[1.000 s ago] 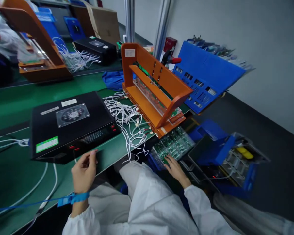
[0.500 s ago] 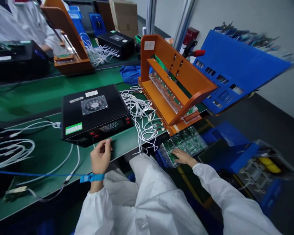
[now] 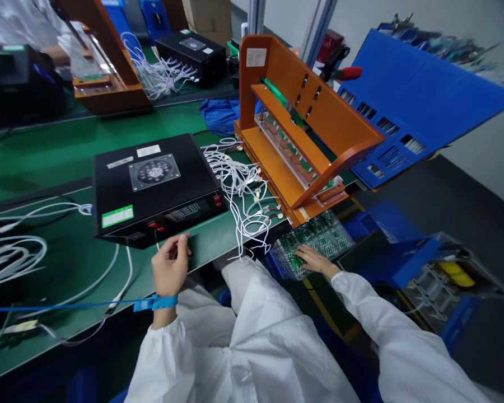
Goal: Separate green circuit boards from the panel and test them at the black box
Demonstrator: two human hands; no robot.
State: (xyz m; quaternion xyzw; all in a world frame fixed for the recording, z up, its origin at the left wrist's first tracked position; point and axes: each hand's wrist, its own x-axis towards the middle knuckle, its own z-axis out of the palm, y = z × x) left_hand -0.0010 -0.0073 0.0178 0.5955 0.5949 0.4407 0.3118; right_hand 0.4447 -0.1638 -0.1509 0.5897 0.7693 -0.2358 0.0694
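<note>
Boards (image 3: 327, 239) sit close-packed under the right hand (image 3: 314, 260), grip unreadable; left hand (image 3: 170, 267) curls, contents hidden. Hasty lifting could scrape neighbours!

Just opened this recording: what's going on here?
A person in white sleeves has the right hand on some green circuit boards, near the end of an orange frame. The left hand, fingers curled, is at the edge of the green bench, in front of a black box; whether it holds anything is unclear. White cables lie between the box and the frame.
</note>
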